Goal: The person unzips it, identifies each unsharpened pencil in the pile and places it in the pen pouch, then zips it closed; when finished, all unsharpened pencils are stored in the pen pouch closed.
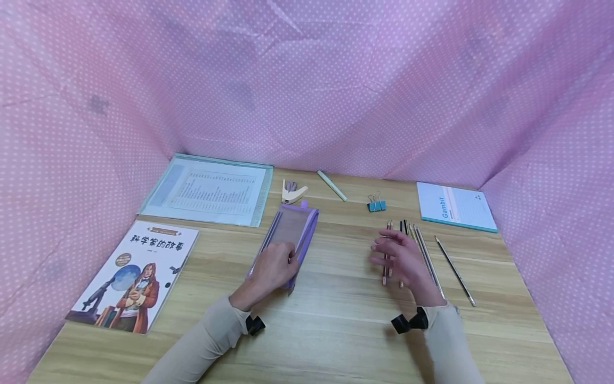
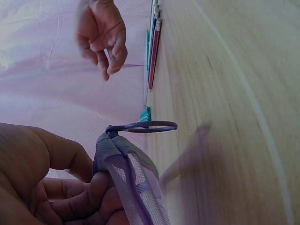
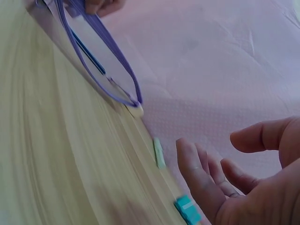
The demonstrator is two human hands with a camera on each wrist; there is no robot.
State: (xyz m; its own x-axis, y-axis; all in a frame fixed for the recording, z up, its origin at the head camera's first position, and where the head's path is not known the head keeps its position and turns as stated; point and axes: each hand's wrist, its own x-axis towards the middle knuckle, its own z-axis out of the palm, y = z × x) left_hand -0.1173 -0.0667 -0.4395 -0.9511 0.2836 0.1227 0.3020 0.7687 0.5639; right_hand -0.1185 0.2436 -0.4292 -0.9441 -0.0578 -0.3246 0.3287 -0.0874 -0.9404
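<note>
My left hand (image 1: 274,268) grips the near end of a purple mesh pencil case (image 1: 293,221). In the left wrist view, a dark ring (image 2: 145,125) sticks out from the corner of the case beside my curled fingers. The case gapes along its zip in the right wrist view, and a blue pencil (image 3: 89,51) lies inside. My right hand (image 1: 399,257) hovers over a group of pencils (image 1: 427,253), fingers loosely spread and holding nothing. It hides part of that group. Farther right lies a single dark pencil (image 1: 454,271).
Behind the case sit a cream stapler-like tool (image 1: 293,194), a pale green pen (image 1: 332,186) and a teal binder clip (image 1: 377,205). A notebook (image 1: 458,207) lies back right. On the left are a document folder (image 1: 216,189) and a book (image 1: 136,277). Pink dotted cloth (image 1: 307,96) encloses the table.
</note>
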